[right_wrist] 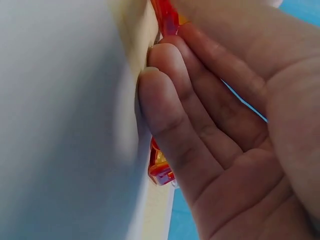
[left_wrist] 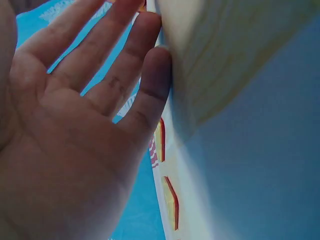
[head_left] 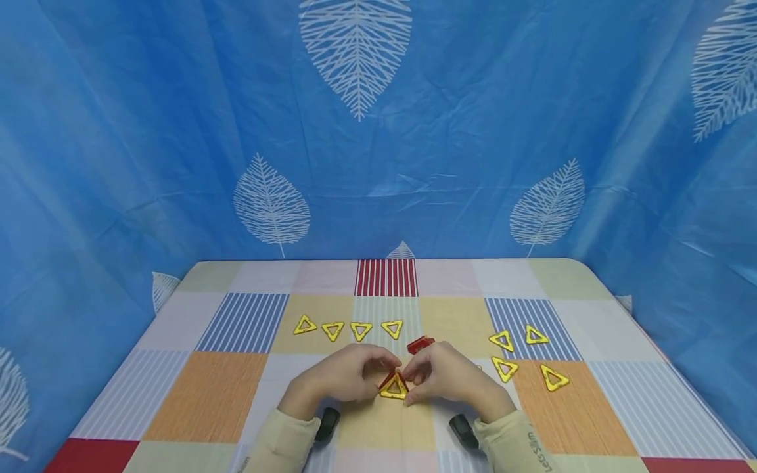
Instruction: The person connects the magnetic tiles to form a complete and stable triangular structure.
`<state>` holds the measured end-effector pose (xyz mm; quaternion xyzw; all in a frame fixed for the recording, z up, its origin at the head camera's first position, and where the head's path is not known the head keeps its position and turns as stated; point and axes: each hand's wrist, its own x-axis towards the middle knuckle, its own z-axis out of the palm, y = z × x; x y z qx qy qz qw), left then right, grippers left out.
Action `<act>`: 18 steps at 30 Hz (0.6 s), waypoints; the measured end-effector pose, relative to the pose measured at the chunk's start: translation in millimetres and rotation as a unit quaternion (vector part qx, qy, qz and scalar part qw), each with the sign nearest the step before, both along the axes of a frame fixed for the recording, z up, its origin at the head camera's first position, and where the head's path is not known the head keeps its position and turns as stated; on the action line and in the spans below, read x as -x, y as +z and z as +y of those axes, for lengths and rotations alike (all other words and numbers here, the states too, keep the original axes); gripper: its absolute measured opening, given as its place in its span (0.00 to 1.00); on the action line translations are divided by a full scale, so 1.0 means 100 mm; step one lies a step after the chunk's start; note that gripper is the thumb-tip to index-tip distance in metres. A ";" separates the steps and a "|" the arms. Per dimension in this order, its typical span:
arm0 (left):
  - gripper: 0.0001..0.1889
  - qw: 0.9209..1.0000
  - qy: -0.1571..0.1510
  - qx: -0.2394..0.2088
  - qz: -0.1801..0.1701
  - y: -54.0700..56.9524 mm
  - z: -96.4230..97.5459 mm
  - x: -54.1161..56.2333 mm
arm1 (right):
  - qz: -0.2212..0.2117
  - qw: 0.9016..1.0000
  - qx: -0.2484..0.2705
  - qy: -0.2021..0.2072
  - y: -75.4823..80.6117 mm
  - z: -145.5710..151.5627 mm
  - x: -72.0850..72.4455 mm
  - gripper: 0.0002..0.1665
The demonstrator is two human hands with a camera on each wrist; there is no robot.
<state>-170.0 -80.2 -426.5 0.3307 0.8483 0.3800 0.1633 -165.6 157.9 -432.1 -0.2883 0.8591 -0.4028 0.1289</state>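
Observation:
Near the front middle of the table, a small peaked shape of triangular building tiles (head_left: 393,387), with a yellow front and red sides, stands between both hands. My left hand (head_left: 349,373) holds its left side with thumb and fingertips. From the right, my right hand (head_left: 443,373) pinches it, the thumb low by the front corner. In the right wrist view, a red tile (right_wrist: 167,17) shows at those fingertips, partly covered by the hand. Just behind the right hand lies a red tile piece (head_left: 420,344), red and orange in the right wrist view.
A row of yellow triangular tiles (head_left: 361,330) lies behind the left hand. Several more yellow triangular tiles (head_left: 504,369) lie to the right, one partly hidden by the right hand. The patchwork tablecloth (head_left: 201,394) reaches back to a blue curtain (head_left: 414,197).

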 end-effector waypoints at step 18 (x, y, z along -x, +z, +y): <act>0.24 0.998 0.014 0.041 0.036 -0.06 0.04 -0.01 | 0.025 0.999 -0.013 -0.025 0.07 0.18 0.03 0.10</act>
